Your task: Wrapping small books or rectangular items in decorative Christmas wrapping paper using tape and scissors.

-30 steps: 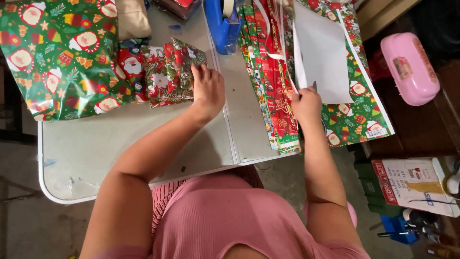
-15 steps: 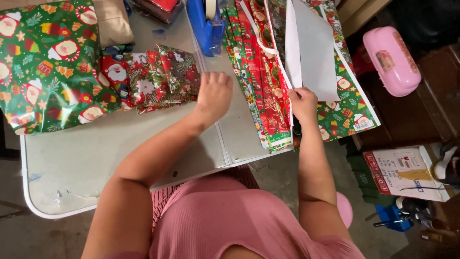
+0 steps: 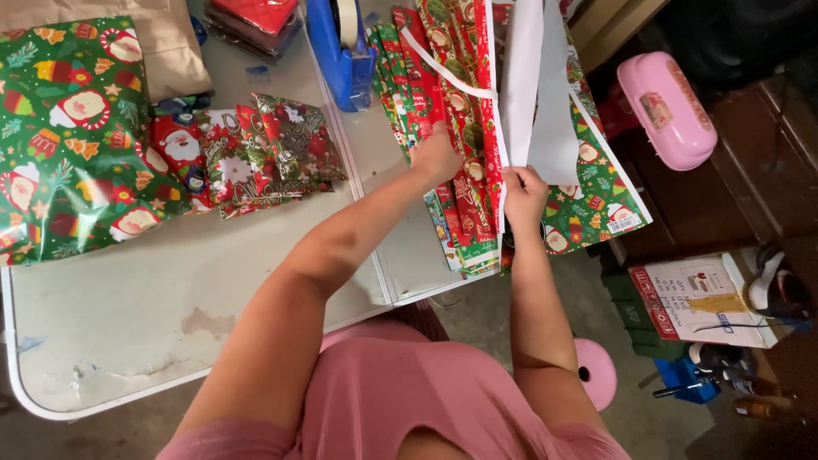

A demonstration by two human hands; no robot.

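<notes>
At the table's right edge: both hands worked on a stack of Christmas gift bags [image 3: 464, 170] lying flat, red and green with festive prints.
Left hand: the left hand [image 3: 439, 156] lay palm down on the stack, fingers curled loosely and pressing the bags flat; whether it pinched anything could not be told.
Right hand: the right hand [image 3: 524, 192] was closed in a pinch on the lower edge of a white sheet [image 3: 541, 102], thumb and fingers tight together on it.
White sheet: it stood lifted and partly folded, rising away from the pinch toward the top of the view, above the green gift bag [image 3: 596, 200] that hung over the table's edge.
Bags relative to hands: the stack ran lengthwise under the left hand, and its near end reached the table rim just beside the right wrist.
White handle: a white ribbon handle [image 3: 447, 72] crossed the stack just beyond the left hand.
Table: the grey folding table [image 3: 170, 298] carried a fan of small gift bags [image 3: 256, 149] well left of the hands, and a large wrapped parcel [image 3: 68, 136] at the far left.
Tape dispenser: a blue tape dispenser [image 3: 341, 55] stood near the stack's far end.
Beside the table: a pink case [image 3: 665, 106] rested on a dark surface to the right.
</notes>
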